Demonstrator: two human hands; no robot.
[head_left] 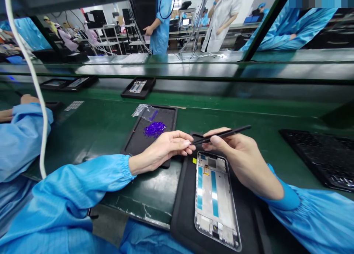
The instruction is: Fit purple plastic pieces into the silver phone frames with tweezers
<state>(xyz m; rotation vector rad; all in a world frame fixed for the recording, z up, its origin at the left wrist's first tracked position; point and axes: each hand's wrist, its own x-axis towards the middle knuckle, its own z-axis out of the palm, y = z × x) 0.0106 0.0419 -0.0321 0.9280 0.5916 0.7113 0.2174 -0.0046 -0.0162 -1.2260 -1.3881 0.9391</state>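
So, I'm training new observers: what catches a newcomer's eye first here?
Probably the heap of vivid purple pieces on the dark tray, left of centre. Next, likely the silvery phone frame with two blue strips, on a black pad at lower right, and the slim black tool in the right hand.

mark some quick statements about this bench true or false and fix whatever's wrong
1. The right hand holds black tweezers. True.
2. The purple pieces lie to the right of the phone frame. False: they lie in the dark tray, left of it.
3. Two blue strips run along the phone frame. True.
4. The left hand lies flat on the phone frame. False: it is raised, at the tip of the tweezers.
5. A clear bag lies partly over the dark tray. True.
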